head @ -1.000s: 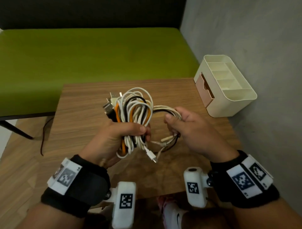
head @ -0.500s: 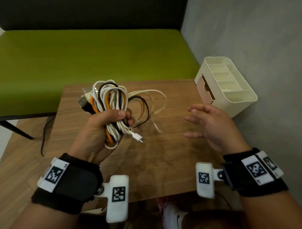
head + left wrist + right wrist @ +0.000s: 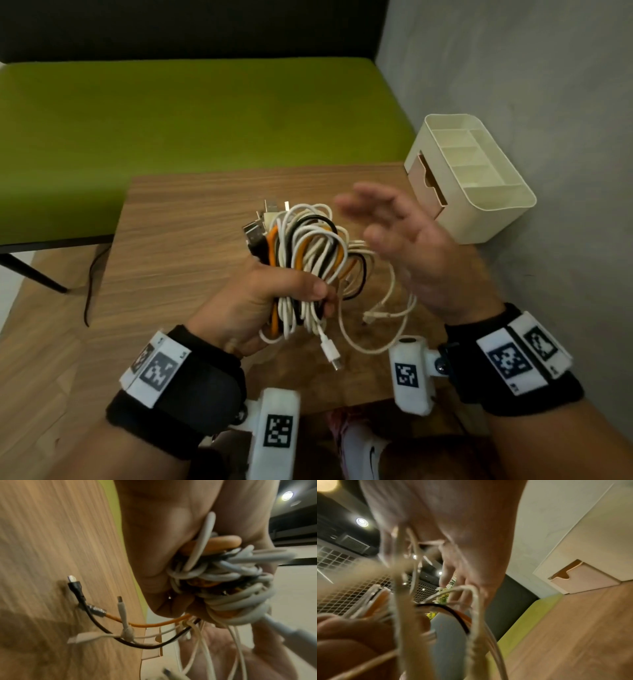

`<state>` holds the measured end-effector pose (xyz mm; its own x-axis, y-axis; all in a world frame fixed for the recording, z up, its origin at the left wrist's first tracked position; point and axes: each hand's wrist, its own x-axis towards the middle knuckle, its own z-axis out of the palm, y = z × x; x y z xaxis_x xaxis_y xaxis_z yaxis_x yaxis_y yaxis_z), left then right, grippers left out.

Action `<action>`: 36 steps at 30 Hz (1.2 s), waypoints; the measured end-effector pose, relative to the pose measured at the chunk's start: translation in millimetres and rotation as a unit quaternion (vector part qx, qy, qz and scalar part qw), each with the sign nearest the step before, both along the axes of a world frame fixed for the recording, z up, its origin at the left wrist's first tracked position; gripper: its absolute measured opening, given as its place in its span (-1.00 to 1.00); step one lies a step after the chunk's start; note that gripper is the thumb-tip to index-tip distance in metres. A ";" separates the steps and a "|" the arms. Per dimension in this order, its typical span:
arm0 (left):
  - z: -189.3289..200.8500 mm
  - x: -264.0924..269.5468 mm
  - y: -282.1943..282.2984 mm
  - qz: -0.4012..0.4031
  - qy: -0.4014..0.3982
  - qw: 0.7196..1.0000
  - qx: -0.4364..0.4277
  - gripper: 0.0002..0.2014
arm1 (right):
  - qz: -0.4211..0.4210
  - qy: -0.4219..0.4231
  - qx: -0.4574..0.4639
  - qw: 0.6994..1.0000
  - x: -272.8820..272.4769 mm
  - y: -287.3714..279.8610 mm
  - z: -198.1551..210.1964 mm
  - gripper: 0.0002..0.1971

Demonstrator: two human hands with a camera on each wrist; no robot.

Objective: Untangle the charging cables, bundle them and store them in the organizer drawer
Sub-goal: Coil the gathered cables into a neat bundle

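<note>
My left hand (image 3: 267, 301) grips a tangled bundle of white, black and orange charging cables (image 3: 308, 253) above the wooden table (image 3: 178, 246). Plugs stick out of the top of the bundle, and loose white ends (image 3: 383, 318) dangle below it. The left wrist view shows the fingers curled round the cables (image 3: 223, 577), with several plug ends (image 3: 96, 609) hanging over the table. My right hand (image 3: 407, 240) hovers with spread fingers just right of the bundle and holds nothing. The cream organizer (image 3: 479, 178), its tan drawer (image 3: 428, 185) slightly out, sits at the table's far right corner.
A green bench (image 3: 191, 113) runs behind the table, and a grey wall (image 3: 531, 85) rises on the right beside the organizer. A thin black cord (image 3: 90, 284) hangs off the table's left edge. The drawer front (image 3: 583, 580) shows in the right wrist view.
A second ago both hands held the cables. The right hand let go and pulled away, then came back, open, close beside the bundle. The left hand swung the bundle left, then back to centre.
</note>
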<state>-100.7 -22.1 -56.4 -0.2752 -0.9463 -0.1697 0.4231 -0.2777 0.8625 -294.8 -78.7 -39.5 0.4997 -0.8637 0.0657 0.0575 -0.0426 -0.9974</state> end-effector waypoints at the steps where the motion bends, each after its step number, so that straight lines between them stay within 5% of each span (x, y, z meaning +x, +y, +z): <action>1: 1.2 -0.9 0.5 -0.004 0.023 1.000 -0.002 -0.78 | 0.044 0.024 0.045 0.998 -1.0 0.9 -3.9 -0.37; 5: 5.2 4.5 -1.8 -0.015 0.087 0.996 0.010 -0.66 | 0.057 0.120 0.080 0.988 -0.9 1.0 -9.7 -0.62; 10: 7.4 17.7 -7.3 0.037 0.154 0.987 0.008 -0.47 | 0.000 0.050 0.101 0.994 -4.5 -6.5 -15.0 -0.89; 16: 2.4 25.1 -8.2 0.060 0.118 0.991 0.010 -0.64 | 0.027 -0.071 0.149 0.986 -2.7 -3.1 -6.5 -0.67; 20: 0.4 26.5 -7.8 0.089 0.104 0.990 0.017 -0.79 | 0.013 -0.062 0.152 0.986 3.7 -1.0 -4.2 -0.70; 24: 1.8 26.1 -7.3 0.083 0.111 0.990 0.010 -0.81 | 0.008 -0.044 0.174 0.984 10.7 0.9 -7.0 -0.44; 28: 0.9 18.8 -4.3 0.074 0.073 0.994 0.021 -0.83 | -0.062 -0.037 0.124 0.990 15.7 3.2 -6.4 -0.75; 32: 2.4 -6.3 -0.3 0.077 -0.030 0.996 -0.021 -0.68 | -0.138 -0.018 0.080 0.987 21.1 6.4 -8.7 -0.78; 36: 2.9 -12.8 -1.7 0.093 -0.039 0.993 -0.055 -0.58 | -0.173 -0.039 0.096 0.979 26.4 9.3 -12.5 -0.76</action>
